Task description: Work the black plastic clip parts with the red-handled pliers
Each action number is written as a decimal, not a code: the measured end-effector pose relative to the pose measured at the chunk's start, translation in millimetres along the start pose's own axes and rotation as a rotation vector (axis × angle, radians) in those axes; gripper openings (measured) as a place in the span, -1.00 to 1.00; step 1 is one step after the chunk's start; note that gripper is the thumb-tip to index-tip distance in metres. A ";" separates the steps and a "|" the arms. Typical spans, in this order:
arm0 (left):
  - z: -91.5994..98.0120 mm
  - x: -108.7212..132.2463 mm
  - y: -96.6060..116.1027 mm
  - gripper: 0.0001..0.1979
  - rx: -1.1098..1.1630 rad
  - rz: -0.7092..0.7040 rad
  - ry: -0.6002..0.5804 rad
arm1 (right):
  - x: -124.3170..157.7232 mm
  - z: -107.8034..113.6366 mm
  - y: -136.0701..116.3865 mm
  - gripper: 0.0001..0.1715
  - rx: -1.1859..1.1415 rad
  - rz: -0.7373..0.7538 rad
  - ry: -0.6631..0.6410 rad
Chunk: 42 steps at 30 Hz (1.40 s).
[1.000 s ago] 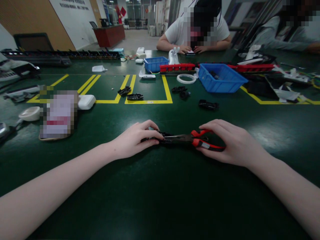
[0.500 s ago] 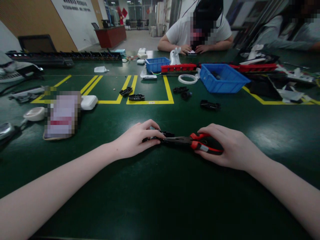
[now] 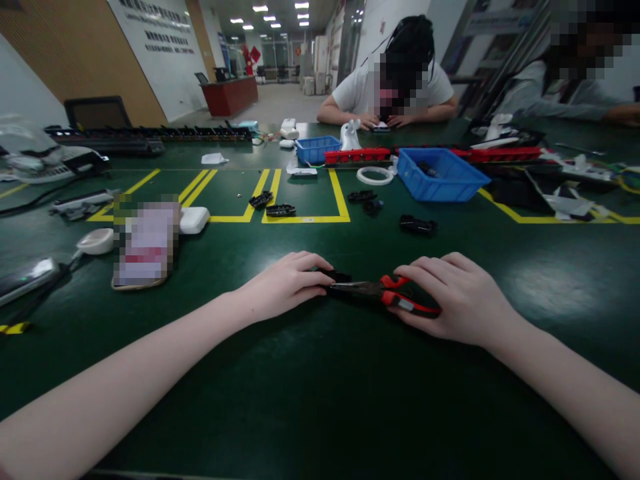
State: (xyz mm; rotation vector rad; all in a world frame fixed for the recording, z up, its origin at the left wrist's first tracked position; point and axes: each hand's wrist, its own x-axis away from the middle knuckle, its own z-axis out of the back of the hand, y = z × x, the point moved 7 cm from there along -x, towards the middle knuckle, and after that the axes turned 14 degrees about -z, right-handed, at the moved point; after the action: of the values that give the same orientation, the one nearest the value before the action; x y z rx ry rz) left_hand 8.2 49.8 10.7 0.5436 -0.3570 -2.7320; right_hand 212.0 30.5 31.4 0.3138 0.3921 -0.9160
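Note:
My right hand point(image 3: 457, 297) is wrapped round the red-and-black handles of long-nose pliers point(image 3: 370, 289), whose jaws point left. The tips of the pliers reach my left fingertips. My left hand point(image 3: 287, 283) is closed on a small black plastic part point(image 3: 341, 275), held low over the green table point(image 3: 320, 387). Fingers cover most of that part, so I cannot tell whether the jaws grip it. Beyond my hands lie similar black parts: one point(image 3: 418, 225) to the right, another point(image 3: 281, 211) by the yellow tape, and one point(image 3: 261, 199) beside it.
A blue bin point(image 3: 440, 177) holding dark pieces stands ahead to the right, near a white ring point(image 3: 375, 176). A smaller blue bin point(image 3: 317, 150) is behind. On the left lie a phone point(image 3: 147, 247) and a white case point(image 3: 194, 220). A person point(image 3: 395, 87) leans on the far side.
The camera view has tilted up and shifted slightly, so the scene sits lower. My hands keep their holds on the pliers and the black part, with little movement.

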 end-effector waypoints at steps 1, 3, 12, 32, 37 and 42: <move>0.0 -0.2 0.0 -0.76 -0.004 -0.001 0.001 | -0.6 -0.1 0.7 -0.56 -0.015 -0.006 -0.003; 0.0 -0.8 0.0 -0.76 -0.003 0.000 0.004 | -1.3 0.0 1.7 -0.58 -0.026 -0.010 0.001; 0.6 -0.5 1.6 -0.76 0.025 0.002 0.014 | 1.6 1.9 2.6 -0.56 0.048 0.014 0.072; 18.5 -45.2 -2.6 -0.74 -0.005 0.286 -0.434 | -3.5 -5.1 15.8 -0.67 -0.274 -0.152 -0.032; 18.1 -69.9 8.6 -0.77 -0.095 0.357 -0.596 | -2.9 -4.4 16.1 -0.69 -0.278 -0.174 -0.040; 15.9 -81.9 14.7 -0.78 -0.156 0.376 -0.653 | -6.1 -4.5 16.2 -0.67 -0.235 -0.139 -0.120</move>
State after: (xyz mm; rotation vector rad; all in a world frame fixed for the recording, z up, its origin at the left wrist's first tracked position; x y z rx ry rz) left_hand 77.1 69.2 56.0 -0.4354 -0.3477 -2.4608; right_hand 221.0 46.0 31.7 0.0165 0.4100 -1.0079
